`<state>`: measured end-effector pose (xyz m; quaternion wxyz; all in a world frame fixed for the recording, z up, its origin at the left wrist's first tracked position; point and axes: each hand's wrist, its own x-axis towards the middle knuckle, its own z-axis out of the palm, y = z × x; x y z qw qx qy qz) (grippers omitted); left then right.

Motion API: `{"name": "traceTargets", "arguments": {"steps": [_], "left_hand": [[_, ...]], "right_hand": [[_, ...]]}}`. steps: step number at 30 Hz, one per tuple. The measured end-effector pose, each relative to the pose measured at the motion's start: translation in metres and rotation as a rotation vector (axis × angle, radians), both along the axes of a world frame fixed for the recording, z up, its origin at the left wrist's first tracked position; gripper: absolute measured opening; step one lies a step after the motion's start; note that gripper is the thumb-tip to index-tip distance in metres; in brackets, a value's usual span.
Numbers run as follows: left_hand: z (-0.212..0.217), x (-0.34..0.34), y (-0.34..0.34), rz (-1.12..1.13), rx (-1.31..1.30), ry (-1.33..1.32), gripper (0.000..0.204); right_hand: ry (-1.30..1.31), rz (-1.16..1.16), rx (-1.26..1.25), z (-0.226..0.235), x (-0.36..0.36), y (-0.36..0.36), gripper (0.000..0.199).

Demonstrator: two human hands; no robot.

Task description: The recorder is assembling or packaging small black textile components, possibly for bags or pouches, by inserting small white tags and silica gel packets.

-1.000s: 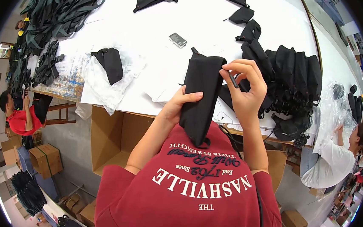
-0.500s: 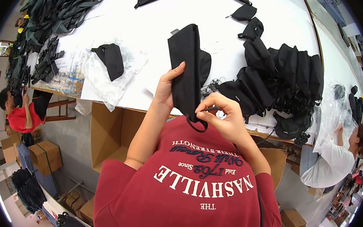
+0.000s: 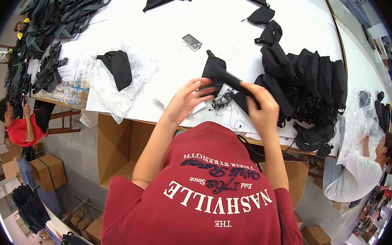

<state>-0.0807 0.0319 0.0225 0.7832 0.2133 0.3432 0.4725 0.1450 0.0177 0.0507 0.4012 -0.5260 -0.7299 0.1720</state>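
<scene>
My right hand (image 3: pixel 263 108) grips a black fabric pouch (image 3: pixel 235 80) near its lower end; the pouch is held tilted over the table edge and partly smeared by motion. My left hand (image 3: pixel 186 100) is just left of it, fingers spread and blurred, with nothing held in them. Behind both hands a smaller black pouch (image 3: pixel 213 69) lies on the white table, partly hidden by the held one. A tangle of thin black cords (image 3: pixel 223 101) sits between my hands at the table's near side.
A pile of black pouches (image 3: pixel 314 78) covers the table's right side. Another black pouch (image 3: pixel 119 69) rests on clear plastic at left. A small dark card (image 3: pixel 192 41) lies farther back. An open cardboard box (image 3: pixel 115 147) stands below the edge. A person in white (image 3: pixel 359 174) works at right.
My left hand has let go of the black pouch and opened. My right hand has moved up and right with it, swinging it into a slant. The small dark card is now uncovered.
</scene>
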Motion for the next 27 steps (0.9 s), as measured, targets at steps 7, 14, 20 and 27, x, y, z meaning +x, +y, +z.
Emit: {"name": "traceTargets", "arguments": {"steps": [7, 14, 20, 27], "left_hand": [[-0.116, -0.007, 0.002, -0.498, 0.652, 1.33, 0.011], [-0.167, 0.03, 0.001, -0.554, 1.211, 1.724, 0.016], [-0.181, 0.021, 0.003, -0.47, 1.226, 1.693, 0.013], [-0.178, 0.011, -0.001, -0.45, 1.208, 1.793, 0.015]], "right_hand": [[-0.495, -0.377, -0.174, -0.055, 0.08, -0.025, 0.043], [-0.255, -0.39, -0.216, -0.061, 0.065, -0.032, 0.03], [0.183, -0.216, -0.32, -0.073, 0.044, -0.04, 0.015], [0.259, -0.015, -0.57, -0.088, 0.022, -0.041, 0.015]]}}
